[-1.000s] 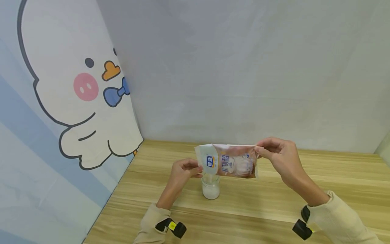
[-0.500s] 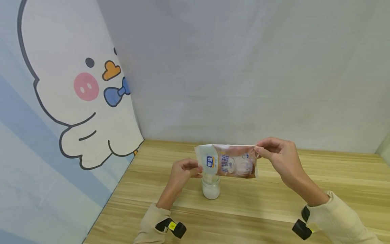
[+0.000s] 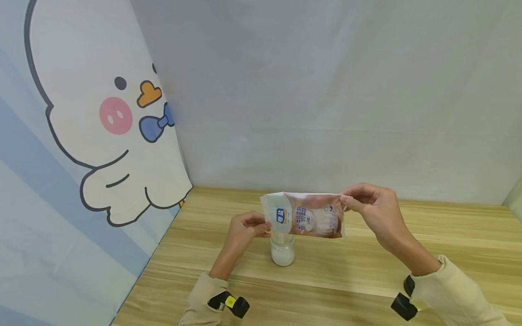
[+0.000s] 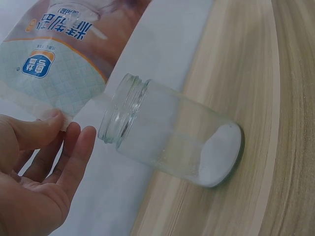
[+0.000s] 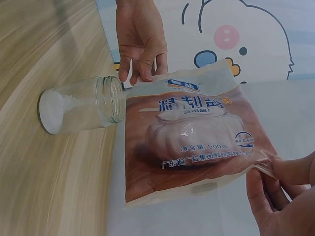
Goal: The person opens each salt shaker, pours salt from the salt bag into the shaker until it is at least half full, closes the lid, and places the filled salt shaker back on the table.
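Observation:
A pink-brown and pale blue bag of salt [image 3: 311, 215] is held tilted on its side above the table. My left hand [image 3: 244, 228] pinches the lower corner at its pale end with thumb and fingertips. At the opposite end, my right hand [image 3: 377, 210] grips the upper corner between thumb and fingers. Just below the pale end stands an upright, lidless glass jar [image 3: 282, 249]. White salt [image 4: 219, 155] covers the jar's bottom, heaped to one side in the left wrist view. From the bag's corner a thin white stream [image 5: 74, 102] runs through the jar's mouth.
The wood-grain table [image 3: 326, 290] reaches back to a pale grey curtain [image 3: 326, 99]. On the left hangs a panel with a cartoon duck [image 3: 94, 113]. Black wrist cameras are strapped over both beige sleeves [image 3: 456, 290].

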`<state>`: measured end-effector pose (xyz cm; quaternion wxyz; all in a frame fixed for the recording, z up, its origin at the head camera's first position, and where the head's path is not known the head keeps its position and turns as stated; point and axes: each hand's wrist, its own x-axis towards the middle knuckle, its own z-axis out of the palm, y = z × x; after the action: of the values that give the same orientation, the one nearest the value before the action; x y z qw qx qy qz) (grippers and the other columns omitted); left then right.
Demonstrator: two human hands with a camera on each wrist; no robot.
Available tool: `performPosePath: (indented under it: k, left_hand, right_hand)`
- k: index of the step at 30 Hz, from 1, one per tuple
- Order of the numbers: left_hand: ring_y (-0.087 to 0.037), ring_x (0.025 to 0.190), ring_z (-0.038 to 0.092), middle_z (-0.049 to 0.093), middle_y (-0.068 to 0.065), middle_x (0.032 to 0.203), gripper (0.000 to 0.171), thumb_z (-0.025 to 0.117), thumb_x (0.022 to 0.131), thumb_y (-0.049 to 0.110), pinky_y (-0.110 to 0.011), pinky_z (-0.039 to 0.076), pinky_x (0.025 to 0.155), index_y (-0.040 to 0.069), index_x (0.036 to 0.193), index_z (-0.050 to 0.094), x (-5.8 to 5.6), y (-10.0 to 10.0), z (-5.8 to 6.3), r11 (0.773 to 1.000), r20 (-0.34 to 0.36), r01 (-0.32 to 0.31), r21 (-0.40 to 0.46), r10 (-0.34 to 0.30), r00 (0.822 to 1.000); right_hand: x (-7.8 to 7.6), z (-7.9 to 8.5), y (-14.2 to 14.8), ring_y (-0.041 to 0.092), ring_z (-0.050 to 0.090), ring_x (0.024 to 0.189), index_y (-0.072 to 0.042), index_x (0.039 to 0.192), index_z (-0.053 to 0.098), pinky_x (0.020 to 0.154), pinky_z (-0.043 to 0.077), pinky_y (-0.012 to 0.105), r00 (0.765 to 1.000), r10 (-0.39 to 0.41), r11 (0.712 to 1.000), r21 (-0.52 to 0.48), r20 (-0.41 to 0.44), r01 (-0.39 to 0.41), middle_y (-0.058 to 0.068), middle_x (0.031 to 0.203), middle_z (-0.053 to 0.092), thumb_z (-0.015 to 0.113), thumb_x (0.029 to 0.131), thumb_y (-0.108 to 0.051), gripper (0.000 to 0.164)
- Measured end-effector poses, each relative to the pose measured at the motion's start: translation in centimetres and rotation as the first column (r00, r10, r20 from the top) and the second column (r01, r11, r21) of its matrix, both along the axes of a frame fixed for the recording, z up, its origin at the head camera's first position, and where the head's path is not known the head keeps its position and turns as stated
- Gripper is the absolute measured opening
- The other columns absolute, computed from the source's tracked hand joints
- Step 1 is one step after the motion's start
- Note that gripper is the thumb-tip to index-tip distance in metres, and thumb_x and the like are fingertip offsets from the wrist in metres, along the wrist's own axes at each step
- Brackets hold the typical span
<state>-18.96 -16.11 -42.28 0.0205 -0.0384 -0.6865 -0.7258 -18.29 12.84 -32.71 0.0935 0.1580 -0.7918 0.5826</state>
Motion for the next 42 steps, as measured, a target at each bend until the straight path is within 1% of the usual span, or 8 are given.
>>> performPosePath:
  k: [8, 17, 30, 42]
  left_hand:
    - [-0.022, 0.072, 0.065, 0.066, -0.015, 0.079, 0.011, 0.069, 0.080, -0.007, -0.046, 0.059, 0.073, -0.012, 0.089, 0.065, -0.04, 0.04, 0.06, 1.000, 0.000, -0.001, 0.002, 0.001, 1.000]
    - [-0.025, 0.074, 0.066, 0.066, -0.016, 0.080, 0.012, 0.069, 0.080, -0.007, -0.041, 0.060, 0.071, -0.013, 0.090, 0.064, 0.10, 0.01, -0.05, 1.000, -0.004, 0.001, 0.011, -0.001, 1.000]
    - [-0.023, 0.074, 0.066, 0.066, -0.016, 0.081, 0.014, 0.070, 0.079, -0.007, -0.042, 0.060, 0.072, -0.014, 0.091, 0.064, -0.01, 0.12, 0.00, 1.000, 0.008, 0.001, 0.022, -0.001, 1.000]
    - [-0.022, 0.073, 0.065, 0.066, -0.016, 0.082, 0.014, 0.070, 0.079, -0.007, -0.041, 0.060, 0.072, -0.013, 0.091, 0.065, 0.06, 0.12, -0.02, 1.000, 0.004, -0.003, 0.007, 0.003, 1.000]
  right_hand:
    - [-0.10, -0.06, 0.01, 0.013, 0.063, 0.073, 0.007, 0.094, 0.067, 0.068, 0.056, 0.023, 1.000, 0.002, 1.000, -0.011, -0.001, -0.002, 0.004, 0.081, 0.067, 0.066, 0.090, -0.014, 0.021]
    - [-0.09, -0.14, -0.09, 0.014, 0.063, 0.073, 0.007, 0.093, 0.066, 0.068, 0.057, 0.024, 1.000, 0.011, 1.000, -0.011, -0.003, -0.011, 0.006, 0.082, 0.067, 0.066, 0.090, -0.014, 0.021]
    - [-0.19, -0.13, 0.12, 0.013, 0.063, 0.074, 0.006, 0.094, 0.066, 0.068, 0.057, 0.023, 1.000, 0.016, 1.000, -0.004, -0.013, -0.016, 0.006, 0.083, 0.067, 0.065, 0.091, -0.014, 0.021]
    - [-0.29, -0.20, 0.01, 0.014, 0.064, 0.072, 0.008, 0.093, 0.066, 0.068, 0.057, 0.025, 1.000, 0.025, 0.999, -0.044, 0.005, -0.025, 0.006, 0.082, 0.067, 0.066, 0.090, -0.013, 0.021]
